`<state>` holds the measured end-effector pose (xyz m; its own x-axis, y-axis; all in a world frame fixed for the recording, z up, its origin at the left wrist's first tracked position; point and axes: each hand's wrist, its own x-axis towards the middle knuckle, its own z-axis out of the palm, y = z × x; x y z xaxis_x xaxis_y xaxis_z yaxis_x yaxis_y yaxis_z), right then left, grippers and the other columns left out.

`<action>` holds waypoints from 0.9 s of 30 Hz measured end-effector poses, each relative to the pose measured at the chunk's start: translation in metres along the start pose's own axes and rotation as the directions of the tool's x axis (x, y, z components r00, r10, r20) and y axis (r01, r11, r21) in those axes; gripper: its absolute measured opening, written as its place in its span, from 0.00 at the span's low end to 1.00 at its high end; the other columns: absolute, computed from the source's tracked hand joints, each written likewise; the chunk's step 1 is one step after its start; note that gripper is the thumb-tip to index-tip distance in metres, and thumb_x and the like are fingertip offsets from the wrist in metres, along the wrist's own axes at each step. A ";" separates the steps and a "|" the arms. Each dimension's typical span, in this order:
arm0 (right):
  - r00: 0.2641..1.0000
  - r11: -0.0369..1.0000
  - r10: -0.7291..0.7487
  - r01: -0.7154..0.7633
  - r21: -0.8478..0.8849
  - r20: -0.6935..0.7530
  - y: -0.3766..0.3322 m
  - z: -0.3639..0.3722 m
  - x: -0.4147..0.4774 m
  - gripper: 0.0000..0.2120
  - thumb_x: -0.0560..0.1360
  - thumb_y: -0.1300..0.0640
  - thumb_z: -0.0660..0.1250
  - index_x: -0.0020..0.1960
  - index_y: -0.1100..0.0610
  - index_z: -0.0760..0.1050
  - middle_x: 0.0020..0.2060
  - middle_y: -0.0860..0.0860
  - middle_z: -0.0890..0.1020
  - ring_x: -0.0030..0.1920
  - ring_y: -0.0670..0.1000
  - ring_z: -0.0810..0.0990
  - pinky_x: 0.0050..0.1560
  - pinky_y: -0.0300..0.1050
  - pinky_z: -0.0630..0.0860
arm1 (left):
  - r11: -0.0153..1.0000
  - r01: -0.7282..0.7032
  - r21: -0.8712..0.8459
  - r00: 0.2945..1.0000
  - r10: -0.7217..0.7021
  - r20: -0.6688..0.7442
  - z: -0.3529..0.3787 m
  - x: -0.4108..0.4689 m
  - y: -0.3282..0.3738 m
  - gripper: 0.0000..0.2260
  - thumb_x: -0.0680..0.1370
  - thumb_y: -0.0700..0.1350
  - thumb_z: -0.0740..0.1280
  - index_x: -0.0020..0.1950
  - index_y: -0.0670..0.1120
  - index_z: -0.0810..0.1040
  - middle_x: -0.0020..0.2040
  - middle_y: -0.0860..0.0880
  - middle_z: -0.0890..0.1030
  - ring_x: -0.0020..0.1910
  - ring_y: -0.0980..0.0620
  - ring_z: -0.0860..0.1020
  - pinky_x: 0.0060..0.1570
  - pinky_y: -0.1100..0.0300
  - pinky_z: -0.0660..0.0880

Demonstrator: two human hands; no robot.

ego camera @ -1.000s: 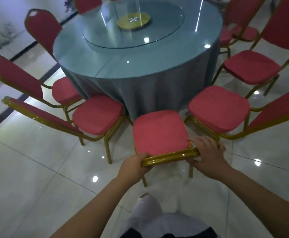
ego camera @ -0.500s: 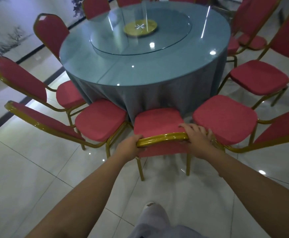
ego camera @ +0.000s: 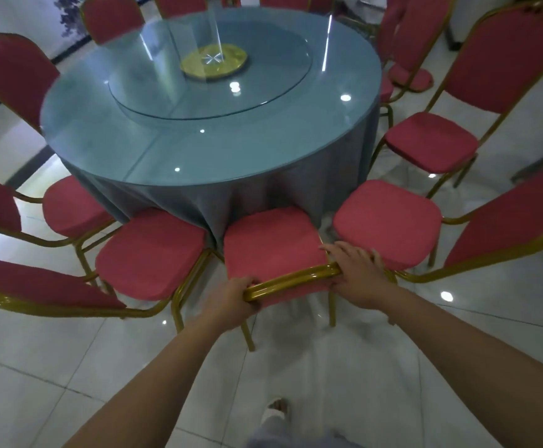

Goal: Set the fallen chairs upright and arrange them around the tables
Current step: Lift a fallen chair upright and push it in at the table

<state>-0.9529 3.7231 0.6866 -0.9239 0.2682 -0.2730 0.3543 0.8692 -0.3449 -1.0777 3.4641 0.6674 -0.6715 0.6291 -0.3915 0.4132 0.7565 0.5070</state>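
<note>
A red-cushioned chair with a gold frame stands upright right in front of me, its seat front touching the grey-blue cloth of the round table. My left hand grips the left end of the chair's gold top rail. My right hand grips the rail's right end, fingers spread over it onto the seat side. The chair's backrest is mostly hidden below the rail from this angle.
Upright red chairs ring the table: one close on the left, one close on the right, others further round both sides. A glass turntable tops the table. Glossy white floor tiles lie behind. My foot shows below.
The chair has slid forward toward the table, its seat front now against the cloth between the two neighbouring chairs. Both hands stayed on the top rail and I stepped closer.
</note>
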 end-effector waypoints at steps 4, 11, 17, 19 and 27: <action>0.989 0.995 -0.007 0.022 0.097 -0.150 0.011 0.003 -0.026 0.31 0.75 0.47 0.67 0.76 0.45 0.60 0.78 0.49 0.57 0.77 0.51 0.55 0.74 0.53 0.46 | 0.991 0.079 -0.104 0.933 -0.037 0.358 -0.030 0.009 0.017 0.31 0.63 0.69 0.71 0.63 0.59 0.74 0.54 0.57 0.78 0.53 0.55 0.77 0.57 0.54 0.75; 0.973 0.977 0.124 -0.085 0.197 -0.194 0.090 -0.015 -0.101 0.32 0.78 0.49 0.66 0.78 0.45 0.55 0.79 0.47 0.54 0.77 0.50 0.54 0.75 0.56 0.55 | 0.938 -0.315 0.144 0.946 0.299 0.126 0.000 0.035 0.133 0.41 0.70 0.64 0.71 0.78 0.58 0.57 0.74 0.51 0.65 0.73 0.47 0.61 0.69 0.50 0.60; 0.930 0.963 0.199 -0.127 0.238 -0.309 0.200 -0.066 -0.135 0.30 0.77 0.48 0.69 0.76 0.52 0.64 0.77 0.52 0.61 0.77 0.53 0.59 0.74 0.56 0.59 | 0.852 -0.471 0.230 0.875 0.483 0.002 0.088 0.068 0.272 0.42 0.69 0.63 0.67 0.79 0.55 0.55 0.74 0.51 0.62 0.75 0.46 0.56 0.74 0.48 0.55; 0.904 0.957 0.217 -0.123 0.263 -0.368 0.239 -0.082 -0.146 0.31 0.76 0.48 0.70 0.75 0.54 0.66 0.75 0.53 0.64 0.75 0.54 0.61 0.74 0.55 0.60 | 0.883 -0.440 0.162 0.897 0.439 0.043 0.121 0.078 0.314 0.43 0.70 0.62 0.69 0.79 0.56 0.50 0.75 0.50 0.60 0.76 0.47 0.54 0.75 0.46 0.54; 0.907 0.967 0.203 -0.128 0.219 -0.369 0.383 -0.129 -0.160 0.34 0.75 0.41 0.67 0.76 0.50 0.61 0.76 0.53 0.63 0.76 0.55 0.59 0.73 0.58 0.60 | 0.955 -0.298 0.010 0.943 0.292 0.158 0.202 0.123 0.426 0.47 0.69 0.63 0.72 0.79 0.60 0.46 0.76 0.51 0.59 0.75 0.47 0.56 0.73 0.46 0.59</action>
<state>-0.6877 4.0666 0.7139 -0.8193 0.5732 0.0138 0.4924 0.7158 -0.4951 -0.8597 3.8999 0.6801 -0.4151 0.8427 -0.3427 0.6006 0.5368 0.5925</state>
